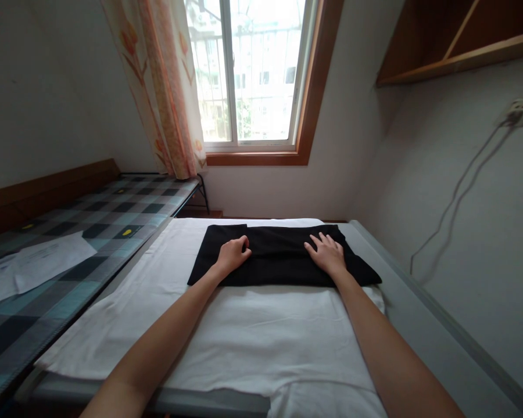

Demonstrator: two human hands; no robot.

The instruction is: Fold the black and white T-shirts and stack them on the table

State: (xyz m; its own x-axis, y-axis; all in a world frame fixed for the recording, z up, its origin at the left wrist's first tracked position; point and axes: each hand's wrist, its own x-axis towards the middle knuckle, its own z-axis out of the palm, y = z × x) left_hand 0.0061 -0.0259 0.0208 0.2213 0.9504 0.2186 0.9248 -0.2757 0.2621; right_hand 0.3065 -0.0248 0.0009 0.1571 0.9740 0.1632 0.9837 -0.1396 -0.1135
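A black cloth garment, folded into a long flat shape, lies across a white cloth that looks like a T-shirt. On the left part of the black garment rests my left hand, its fingers curled in and the thumb apart from the forefinger; I see nothing in it. My right hand lies palm down on the garment's right part, fingers spread. Where the black cloth passes under my hands it is hidden.
The white cloth covers a grey surface with a raised edge. To the left stands a bed with a checked mattress, papers lying on it. Behind are a window and curtain. A shelf and plugged-in cable are at right.
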